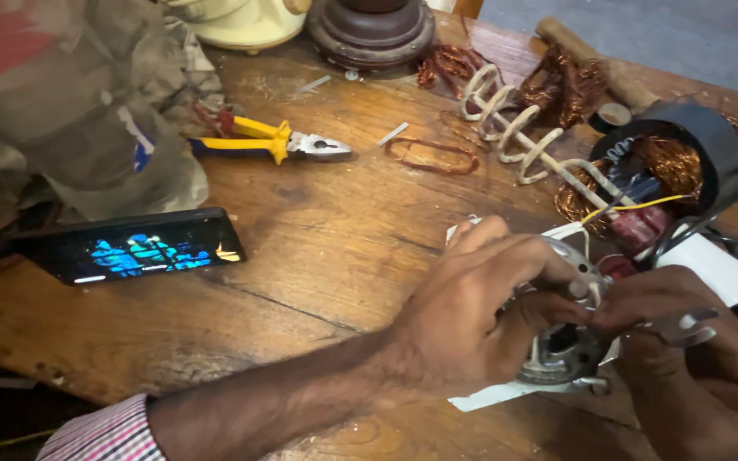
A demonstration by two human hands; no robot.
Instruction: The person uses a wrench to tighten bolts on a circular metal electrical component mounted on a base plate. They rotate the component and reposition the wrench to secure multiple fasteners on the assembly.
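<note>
At about nine o'clock on the wooden surface [318, 256] lies a dark phone [134, 248], its screen lit blue. Above it, toward ten o'clock, sits a heap of camouflage cloth [87, 111], and just right of that lie yellow-handled pliers [271, 142], jaws pointing right. At twelve o'clock stands a dark round base [371, 30] with a cream housing [241, 21] beside it. A loose loop of copper wire [431, 155] lies right of the pliers, near a pale stepped coil former [514, 128].

At about five o'clock the left hand [471, 312], its forearm coming out of a striped cuff, is curled around a round silvery metal motor part [570, 358], fingers wrapped over its rim. The right hand [694, 358] closes on the same part from the right, fingertips meeting the left thumb; a flat metal tab [685, 326] seems pinched there, though the grip is partly hidden. The part rests over a white sheet [711, 265]. At two o'clock stands a black stator [685, 154] packed with copper windings, a yellow lead [634, 207] running from it.
</note>
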